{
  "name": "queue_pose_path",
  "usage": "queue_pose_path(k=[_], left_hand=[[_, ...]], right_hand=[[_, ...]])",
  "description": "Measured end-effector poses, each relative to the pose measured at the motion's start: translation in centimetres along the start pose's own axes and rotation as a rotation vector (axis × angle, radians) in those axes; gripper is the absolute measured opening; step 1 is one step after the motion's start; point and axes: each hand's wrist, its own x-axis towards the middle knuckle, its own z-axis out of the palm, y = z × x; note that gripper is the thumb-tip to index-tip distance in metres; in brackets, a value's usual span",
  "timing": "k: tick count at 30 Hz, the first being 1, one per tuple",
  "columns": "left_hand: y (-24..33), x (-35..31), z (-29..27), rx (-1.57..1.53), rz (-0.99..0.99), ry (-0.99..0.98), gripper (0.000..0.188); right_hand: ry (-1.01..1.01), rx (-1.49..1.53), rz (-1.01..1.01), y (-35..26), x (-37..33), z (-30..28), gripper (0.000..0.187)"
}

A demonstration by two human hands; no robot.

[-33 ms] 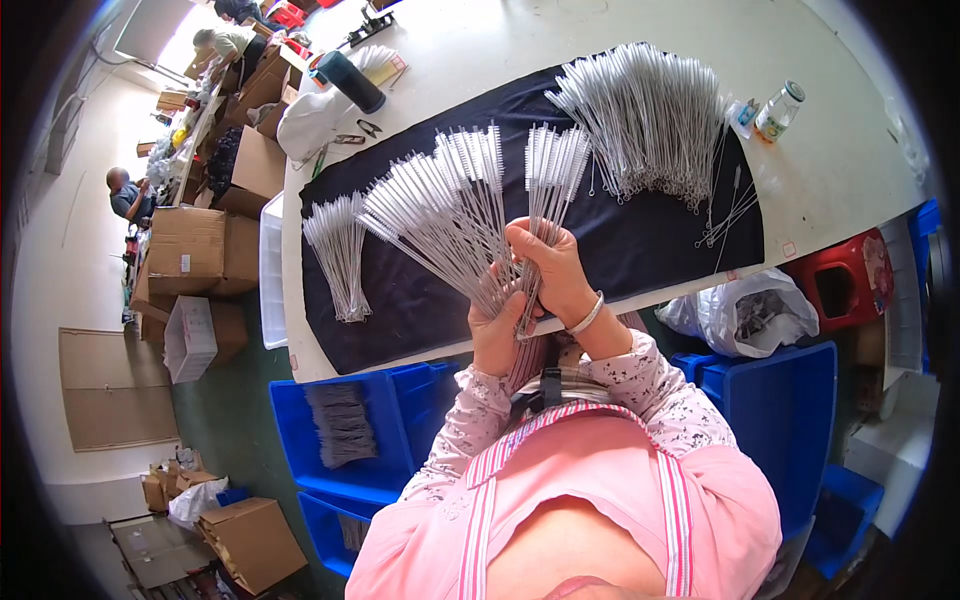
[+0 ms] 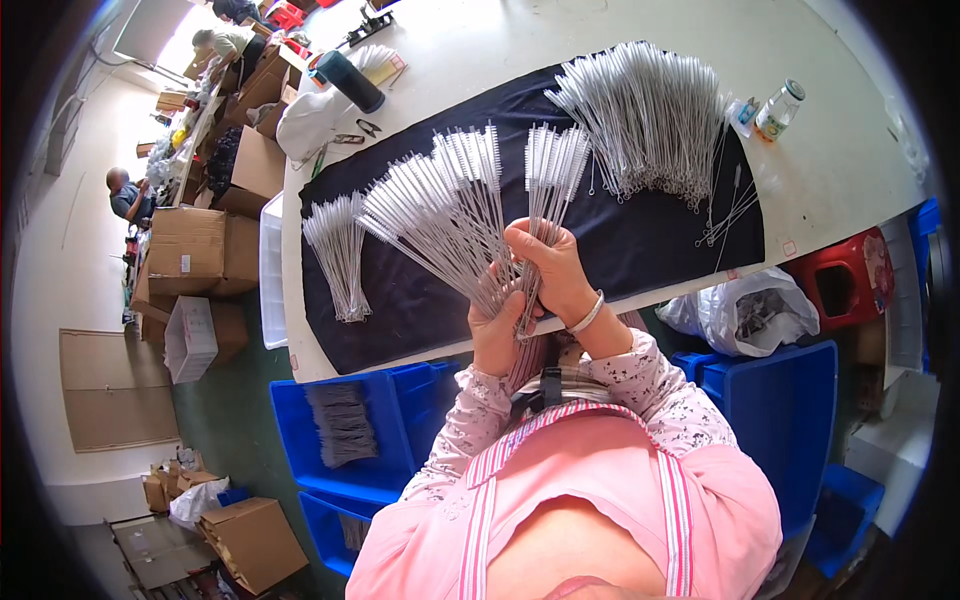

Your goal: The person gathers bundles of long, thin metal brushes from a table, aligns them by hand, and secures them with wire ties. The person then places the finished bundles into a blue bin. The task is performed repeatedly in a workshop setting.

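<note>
Over the near edge of a dark cloth [image 2: 440, 330], my left hand [image 2: 497, 330] is closed around the wire handles of a wide, fanned bundle of straw brushes [image 2: 440, 195], white bristles pointing away from me. My right hand [image 2: 555, 265] grips a narrower bundle of straw brushes [image 2: 555, 165], thumb across the wires. Both hands meet at the looped wire ends, some of them hidden by the fingers. A small pile of brushes [image 2: 340, 255] lies on the cloth at the left. At the far right rests a large pile of brushes [image 2: 645, 125].
Several loose brushes [image 2: 732, 220] lie at the cloth's right edge. On the white table [image 2: 480, 65] stand a glass jar [image 2: 780, 110] and a dark green bottle [image 2: 348, 80], with snips [image 2: 368, 128] nearby. Blue bins [image 2: 400, 420] flank me below. A red stool [image 2: 845, 280] is right.
</note>
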Motion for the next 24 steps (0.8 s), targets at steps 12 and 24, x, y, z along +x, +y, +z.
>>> queue_pose_path(k=[12, 24], left_hand=[[-0.5, 0.1, -0.8, 0.008, -0.001, 0.014, 0.051], [-0.7, -0.5, -0.8, -0.025, 0.003, 0.096, 0.056]], right_hand=[[-0.064, 0.055, 0.068, 0.5, 0.2, -0.7, 0.010], [-0.031, 0.028, -0.010, 1.3, 0.2, -0.5, 0.011]])
